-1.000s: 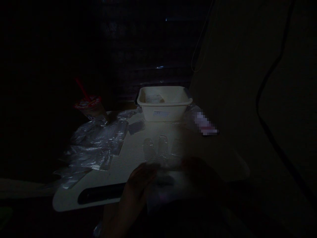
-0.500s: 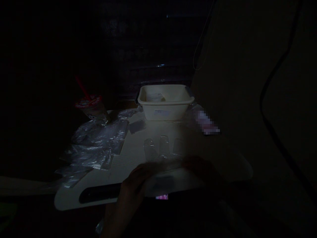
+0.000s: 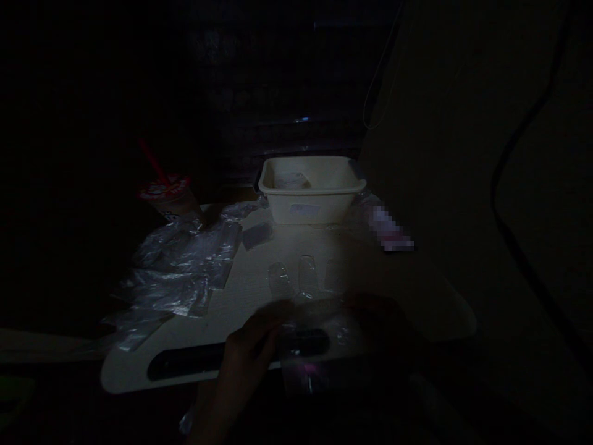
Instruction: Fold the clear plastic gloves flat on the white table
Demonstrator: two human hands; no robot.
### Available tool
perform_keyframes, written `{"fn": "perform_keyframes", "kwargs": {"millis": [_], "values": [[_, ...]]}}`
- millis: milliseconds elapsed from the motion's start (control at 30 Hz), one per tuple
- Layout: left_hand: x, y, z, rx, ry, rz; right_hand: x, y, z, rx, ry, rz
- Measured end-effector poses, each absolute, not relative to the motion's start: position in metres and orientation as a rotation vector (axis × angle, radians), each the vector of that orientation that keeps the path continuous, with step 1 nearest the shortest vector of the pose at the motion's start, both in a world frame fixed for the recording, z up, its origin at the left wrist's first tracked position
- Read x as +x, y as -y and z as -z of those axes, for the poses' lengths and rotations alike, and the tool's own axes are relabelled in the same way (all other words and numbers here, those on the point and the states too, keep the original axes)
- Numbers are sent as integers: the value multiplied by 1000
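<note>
Both hands [image 3: 250, 349] pinching clear bag [image 3: 310, 346]

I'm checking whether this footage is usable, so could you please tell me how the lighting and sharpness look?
Head view: heavily underexposed; only the white tray and pale table catch light. The plastic bags show faint glints. The left hand is a dim, soft silhouette; the right hand nearly vanishes in shadow. The background is black.

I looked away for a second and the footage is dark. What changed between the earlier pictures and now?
The clear plastic bag held between the left hand and the right hand shifted: its lower part now hangs past the near edge of the white table, as it did a second ago. Both hands kept their hold. The white rectangular tub, the pile of clear plastic bags and the red-strawed cup stayed put.
</note>
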State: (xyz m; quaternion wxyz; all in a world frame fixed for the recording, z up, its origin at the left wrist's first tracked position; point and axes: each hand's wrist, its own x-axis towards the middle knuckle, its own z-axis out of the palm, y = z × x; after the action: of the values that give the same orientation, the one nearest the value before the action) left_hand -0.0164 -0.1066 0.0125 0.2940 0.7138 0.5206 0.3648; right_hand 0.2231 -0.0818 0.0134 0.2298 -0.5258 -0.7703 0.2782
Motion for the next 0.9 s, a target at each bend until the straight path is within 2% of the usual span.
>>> {"fn": "perform_keyframes", "kwargs": {"millis": [300,633,900], "values": [[-14,89,-12,1819,-1424,-942,215,65,-11,-1552,1973,-936],[-5,77,-17,1804,-1721,-754,211,61,-6,-1646,1854,-896],[0,72,-16,1812,-1792,-758,208,63,-7,-1670,1797,-907]]}}
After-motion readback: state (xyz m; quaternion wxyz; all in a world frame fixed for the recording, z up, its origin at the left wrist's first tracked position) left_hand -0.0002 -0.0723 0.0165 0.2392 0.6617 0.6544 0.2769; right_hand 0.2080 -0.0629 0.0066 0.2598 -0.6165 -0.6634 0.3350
